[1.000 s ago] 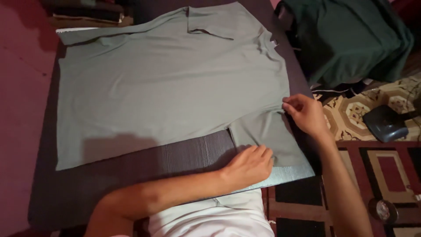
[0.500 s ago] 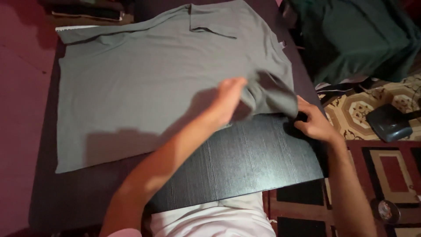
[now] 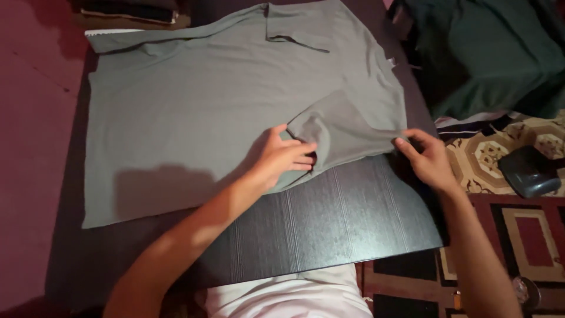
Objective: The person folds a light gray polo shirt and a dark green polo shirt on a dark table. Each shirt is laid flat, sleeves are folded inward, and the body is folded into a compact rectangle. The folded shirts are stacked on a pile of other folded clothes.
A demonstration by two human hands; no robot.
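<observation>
1. Head view: we look down on a grey-green T-shirt (image 3: pixel 206 112) spread flat over a dark table (image 3: pixel 347 218). It covers most of the tabletop, and only the near strip of wood lies bare.
2. Our left arm runs up from the lower left edge, forearm slanting toward the middle. The left hand (image 3: pixel 282 156) lies knuckles-up on the shirt's near hem, fingers curled round the corner of the folded-over sleeve (image 3: pixel 341 126), so we have hold of cloth there.
3. Our right arm comes in from the lower right, wrist bent slightly inward. The right hand (image 3: pixel 426 159) sits at the table's right edge, thumb and fingertips pinched on the shirt fabric where the sleeve fold meets the shoulder.
4. Between our two hands the sleeve lies doubled back onto the shirt's body, its edge running along the bare wood.
5. The shirt's far sleeve (image 3: pixel 297 26) is also folded inward near the top edge.
6. Beyond the table on the right we see a dark green cloth heap (image 3: pixel 488 53), a patterned rug (image 3: pixel 488 153) and a dark flat device (image 3: pixel 529 171) resting on it.
7. White cloth (image 3: pixel 288 297) shows at the bottom edge, just below the table.
</observation>
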